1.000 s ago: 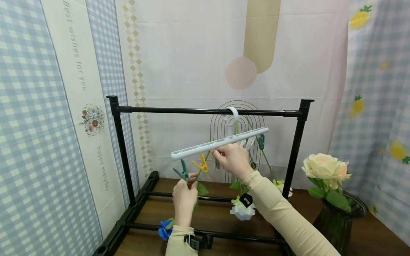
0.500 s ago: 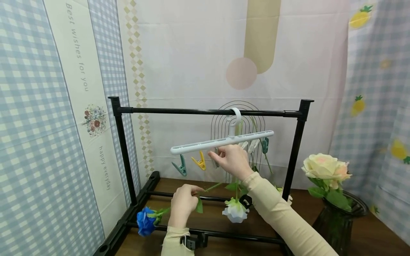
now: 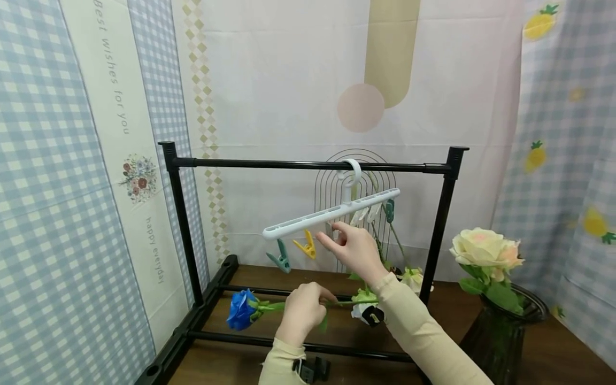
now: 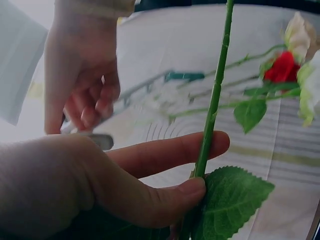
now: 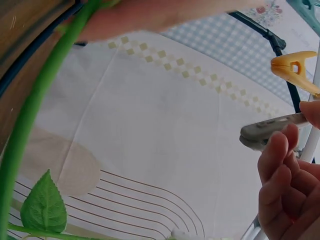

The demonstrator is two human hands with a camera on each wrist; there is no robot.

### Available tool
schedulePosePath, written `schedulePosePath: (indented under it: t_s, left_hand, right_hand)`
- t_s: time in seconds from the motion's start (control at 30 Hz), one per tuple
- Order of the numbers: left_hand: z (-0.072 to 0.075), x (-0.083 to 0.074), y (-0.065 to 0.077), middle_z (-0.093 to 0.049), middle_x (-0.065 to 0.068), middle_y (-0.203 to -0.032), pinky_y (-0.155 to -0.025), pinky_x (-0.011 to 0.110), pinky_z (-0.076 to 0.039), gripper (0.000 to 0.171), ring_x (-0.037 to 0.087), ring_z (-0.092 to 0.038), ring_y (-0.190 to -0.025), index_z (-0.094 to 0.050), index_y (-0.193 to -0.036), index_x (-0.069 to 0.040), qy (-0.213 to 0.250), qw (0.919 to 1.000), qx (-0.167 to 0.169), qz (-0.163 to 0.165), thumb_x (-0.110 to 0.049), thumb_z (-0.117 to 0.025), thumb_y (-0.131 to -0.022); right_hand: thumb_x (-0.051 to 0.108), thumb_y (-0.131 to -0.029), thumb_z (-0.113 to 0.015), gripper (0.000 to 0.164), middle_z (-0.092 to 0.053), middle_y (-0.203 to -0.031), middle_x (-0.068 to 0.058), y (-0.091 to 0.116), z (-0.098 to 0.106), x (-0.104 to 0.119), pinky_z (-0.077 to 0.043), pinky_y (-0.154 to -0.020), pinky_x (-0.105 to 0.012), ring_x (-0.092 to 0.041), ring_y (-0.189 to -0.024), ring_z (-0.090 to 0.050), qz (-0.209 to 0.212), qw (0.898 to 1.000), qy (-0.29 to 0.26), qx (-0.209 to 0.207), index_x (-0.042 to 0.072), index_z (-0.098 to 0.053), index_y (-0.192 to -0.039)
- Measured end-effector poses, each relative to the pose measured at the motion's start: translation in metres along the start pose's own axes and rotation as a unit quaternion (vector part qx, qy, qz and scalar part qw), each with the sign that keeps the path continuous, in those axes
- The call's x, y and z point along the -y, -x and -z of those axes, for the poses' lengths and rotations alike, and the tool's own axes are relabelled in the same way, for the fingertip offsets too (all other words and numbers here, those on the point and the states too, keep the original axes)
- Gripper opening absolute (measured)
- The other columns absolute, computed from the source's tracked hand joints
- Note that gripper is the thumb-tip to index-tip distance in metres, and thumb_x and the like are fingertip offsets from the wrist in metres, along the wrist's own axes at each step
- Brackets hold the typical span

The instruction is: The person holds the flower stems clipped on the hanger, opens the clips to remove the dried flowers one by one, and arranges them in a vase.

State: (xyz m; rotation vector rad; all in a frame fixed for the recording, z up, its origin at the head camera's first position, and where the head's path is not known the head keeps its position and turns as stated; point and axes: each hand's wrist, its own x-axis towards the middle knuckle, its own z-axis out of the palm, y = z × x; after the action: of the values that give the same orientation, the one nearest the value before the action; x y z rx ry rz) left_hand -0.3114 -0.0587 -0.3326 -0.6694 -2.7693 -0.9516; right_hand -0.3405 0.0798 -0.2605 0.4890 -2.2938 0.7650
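Observation:
My left hand (image 3: 303,311) pinches the green stem (image 4: 215,95) of a blue rose (image 3: 241,309) between thumb and fingers. The rose lies sideways, bloom to the left, its stem running right toward my other wrist. A serrated leaf (image 4: 234,200) sits by the thumb. Above, my right hand (image 3: 357,251) holds a grey clothespin (image 5: 267,131) between thumb and fingers, under the white hanger (image 3: 313,218). That hanger hooks over the black rail and tilts, left end lower. A green clothespin (image 3: 280,258) and a yellow clothespin (image 3: 306,246) hang from its left part.
White clothespins (image 3: 366,214) and another green clothespin (image 3: 390,210) hang at the hanger's right. Roses hang head-down there, including a red rose (image 4: 282,67) and a white rose (image 4: 310,87). A dark vase (image 3: 500,331) with a cream rose (image 3: 483,248) stands right of the black rack (image 3: 443,230).
The left hand has lowered and moved right with the blue rose, turning its stem sideways below the clothespins. The hanger swings slightly; the right hand stays at the grey clothespin.

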Motion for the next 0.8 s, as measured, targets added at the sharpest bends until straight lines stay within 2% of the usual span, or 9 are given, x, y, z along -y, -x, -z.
schedulePosePath:
  t_s: [0.13, 0.3, 0.47, 0.6, 0.73, 0.8]
  left_hand:
    - [-0.011, -0.020, 0.002, -0.069, 0.001, -0.068, -0.045, 0.024, -0.023, 0.039, 0.009, -0.032, -0.047, -0.079, -0.094, -0.020, -0.049, 0.9983, 0.001, -0.032, 0.009, -0.059, -0.078]
    - [-0.023, -0.043, 0.005, -0.073, -0.007, -0.074, -0.047, 0.023, -0.039, 0.033, 0.009, -0.053, -0.051, -0.080, -0.088, -0.027, -0.132, 0.9867, -0.030, -0.090, 0.002, -0.069, -0.077]
    - [-0.033, -0.056, 0.008, -0.071, -0.008, -0.076, -0.055, 0.026, -0.044, 0.028, 0.010, -0.056, -0.055, -0.080, -0.085, -0.029, -0.163, 0.9773, -0.044, -0.127, -0.003, -0.074, -0.075]
    - [-0.036, -0.057, 0.009, -0.071, -0.009, -0.074, -0.056, 0.028, -0.046, 0.035, 0.013, -0.061, -0.060, -0.079, -0.083, -0.029, -0.183, 0.9733, -0.058, -0.126, 0.002, -0.071, -0.070]
    - [-0.039, -0.057, 0.009, -0.073, -0.007, -0.079, -0.057, 0.029, -0.047, 0.039, 0.015, -0.063, -0.065, -0.079, -0.088, -0.027, -0.172, 0.9782, -0.046, -0.107, 0.005, -0.069, -0.069]
    - [-0.041, -0.057, 0.009, -0.072, -0.006, -0.077, -0.055, 0.027, -0.045, 0.038, 0.014, -0.061, -0.062, -0.078, -0.091, -0.026, -0.156, 0.9815, -0.034, -0.105, 0.005, -0.069, -0.070]
  right_hand:
    - [0.036, -0.090, -0.067, 0.039, -0.058, -0.054, 0.002, 0.009, 0.007, 0.000, -0.034, -0.043, -0.023, -0.007, -0.043, -0.044, -0.014, 1.000, -0.012, 0.000, 0.004, -0.067, -0.114]
    - [0.035, -0.092, -0.065, 0.034, -0.057, -0.055, 0.004, 0.019, 0.018, 0.001, -0.035, -0.045, -0.022, -0.003, -0.043, -0.044, -0.003, 1.000, -0.018, 0.004, 0.009, -0.066, -0.114]
    - [0.026, -0.094, -0.064, 0.021, -0.056, -0.060, 0.007, 0.050, 0.039, -0.003, -0.037, -0.048, -0.022, 0.000, -0.047, -0.042, -0.011, 1.000, -0.005, 0.023, 0.014, -0.067, -0.111]
    - [0.016, -0.093, -0.064, 0.011, -0.063, -0.072, 0.007, 0.083, 0.047, -0.012, -0.041, -0.053, -0.020, 0.000, -0.056, -0.049, -0.042, 0.996, 0.034, 0.066, 0.016, -0.068, -0.103]
    - [0.009, -0.090, -0.067, 0.010, -0.067, -0.085, 0.004, 0.108, 0.045, -0.021, -0.043, -0.058, -0.020, -0.002, -0.066, -0.054, -0.077, 0.989, 0.072, 0.106, 0.017, -0.069, -0.096]
    - [0.007, -0.087, -0.069, 0.012, -0.066, -0.084, 0.004, 0.118, 0.043, -0.026, -0.042, -0.057, -0.020, -0.002, -0.065, -0.054, -0.092, 0.986, 0.081, 0.115, 0.018, -0.068, -0.091]
